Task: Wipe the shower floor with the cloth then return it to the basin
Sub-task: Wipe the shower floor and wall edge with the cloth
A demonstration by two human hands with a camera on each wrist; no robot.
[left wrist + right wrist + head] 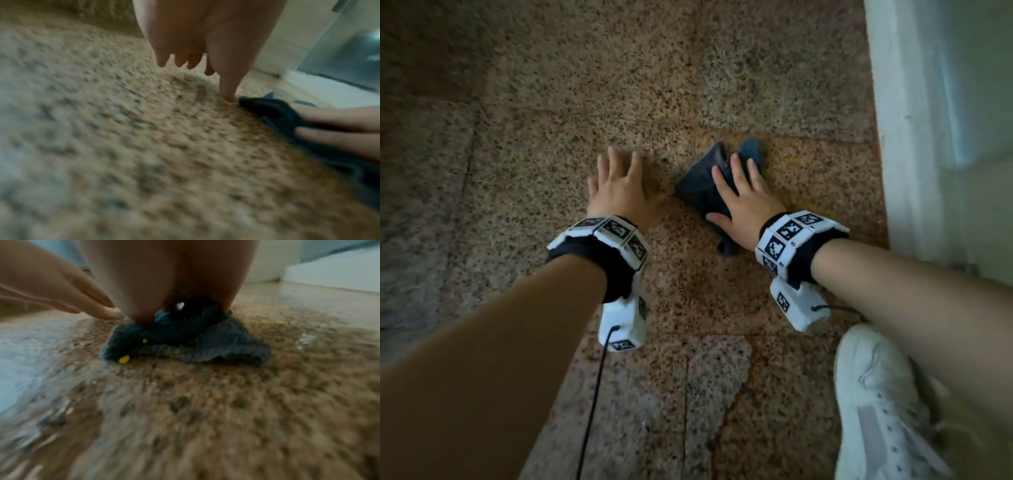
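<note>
Right hand [743, 198] presses the cloth [700, 186] flat-fingered on the floor [517, 137]; left hand [616, 186] lies spread, holding nothing. Press evenly, sweep overlapping strokes.

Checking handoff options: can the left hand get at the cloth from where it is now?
Probably yes. The left hand rests flat on the floor right beside the cloth, with only bare floor between them. The right hand presses on the cloth's right part; its left edge is uncovered.
</note>
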